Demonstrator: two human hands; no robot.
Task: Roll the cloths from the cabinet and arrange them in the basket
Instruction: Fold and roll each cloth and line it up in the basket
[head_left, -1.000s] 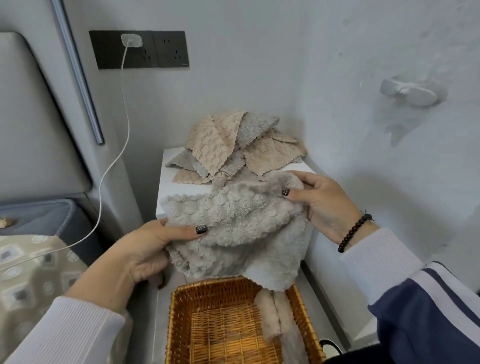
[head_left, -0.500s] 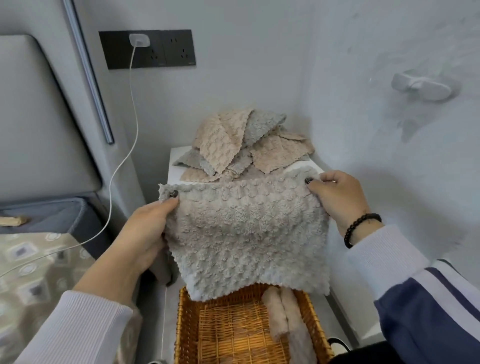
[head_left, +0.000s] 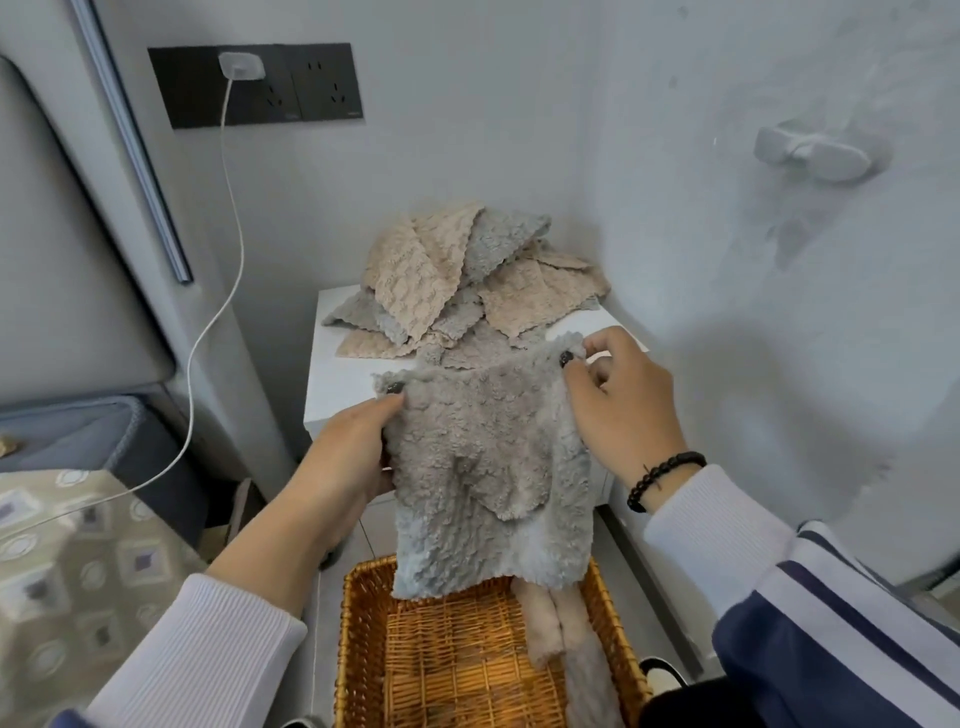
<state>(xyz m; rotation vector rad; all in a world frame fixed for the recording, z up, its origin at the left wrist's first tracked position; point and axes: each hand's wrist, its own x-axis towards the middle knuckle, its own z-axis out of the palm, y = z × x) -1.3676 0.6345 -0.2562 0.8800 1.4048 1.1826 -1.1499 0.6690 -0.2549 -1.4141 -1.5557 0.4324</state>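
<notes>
Both hands up at the cloth's top corners: left hand (head_left: 358, 441) pinches one corner, right hand (head_left: 618, 410) pinches the other, and one fluffy grey cloth (head_left: 488, 478) hangs between them, partly doubled over, its lower edge dipping over the wicker basket (head_left: 363, 649). One basket, woven, rectangular, honey-coloured, with two rolled cloths (head_left: 561, 629) lying along its right side, one beige, one grey. Behind, on the white cabinet (head_left: 332, 374), sits a loose pile of cloths (head_left: 462, 286), beige and grey, nubby, scallop-edged; their number I can't count.
</notes>
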